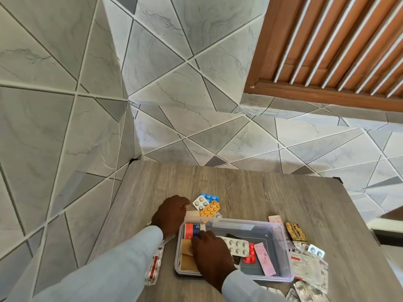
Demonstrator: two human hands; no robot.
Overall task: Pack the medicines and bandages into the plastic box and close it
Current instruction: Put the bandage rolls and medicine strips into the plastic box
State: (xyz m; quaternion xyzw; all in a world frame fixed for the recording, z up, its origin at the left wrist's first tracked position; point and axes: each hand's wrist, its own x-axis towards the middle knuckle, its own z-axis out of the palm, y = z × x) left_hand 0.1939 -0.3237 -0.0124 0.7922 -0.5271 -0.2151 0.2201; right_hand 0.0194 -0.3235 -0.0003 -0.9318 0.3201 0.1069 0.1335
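A clear plastic box (282, 247) lies open on the wooden table (250, 184). Inside it are an orange, blue and white medicine carton (193, 229), tan bandages (187, 258), a white blister pack (237, 247), a red blister pack (250, 258) and a pink strip (265, 259). My right hand (210, 252) reaches into the box's left end, fingertips closed on the tan bandages beside the carton. My left hand (171, 214) sits at the box's far left corner, fingers curled on a beige plaster strip (193, 213).
Blue (209, 196), white (200, 203) and orange (210, 209) blister packs lie behind the box. To its right are a gold sachet (295, 234), a silver blister (315, 251) and foil strips with leaflets (309, 269). A red-and-clear sachet strip (154, 265) lies left. Tiled walls surround the table.
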